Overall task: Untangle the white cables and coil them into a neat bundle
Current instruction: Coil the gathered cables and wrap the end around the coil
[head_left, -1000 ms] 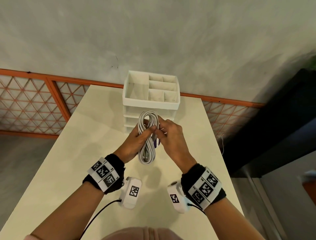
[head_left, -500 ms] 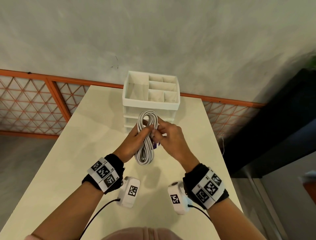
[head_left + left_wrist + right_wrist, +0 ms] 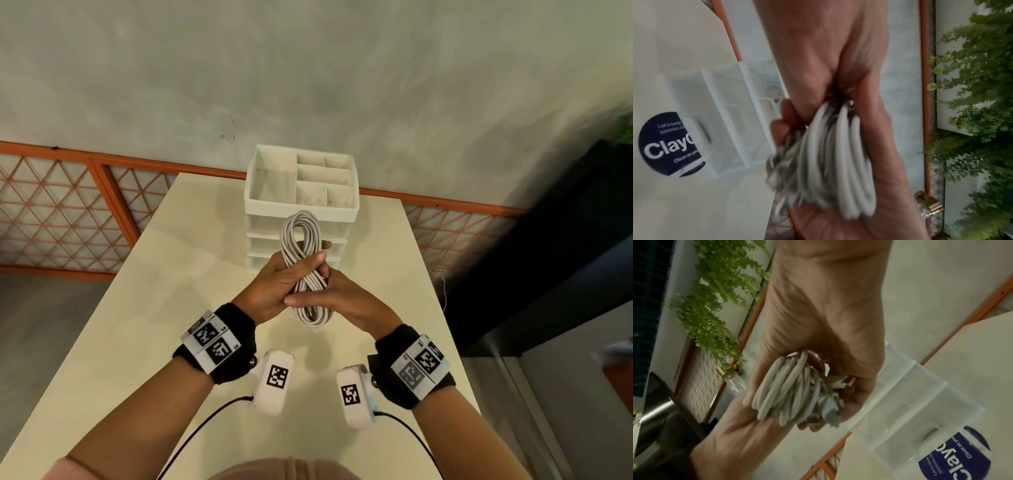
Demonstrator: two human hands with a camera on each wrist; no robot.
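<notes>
The white cables form one long coiled bundle (image 3: 300, 236), held upright above the table (image 3: 164, 308). My left hand (image 3: 274, 284) grips its middle from the left, with the thumb laid over the strands. My right hand (image 3: 346, 298) wraps the lower half from the right, its thumb crossing in front. Loops stick out above and below both hands. The left wrist view shows the coil (image 3: 840, 162), blurred, pressed between the two palms. In the right wrist view the strands (image 3: 785, 392) and a grey plug end (image 3: 831, 412) sit inside the curled fingers.
A white drawer organizer (image 3: 301, 205) with open top compartments stands just behind the hands. A round dark-blue sticker (image 3: 663, 146) lies on the table by it. An orange lattice railing (image 3: 61, 212) runs behind the table, and a dark cabinet (image 3: 548, 246) stands to the right.
My right hand slid down from the bundle's upper middle to its lower half, thumb now across the front. The left hand kept its hold, and the bundle stayed in place.
</notes>
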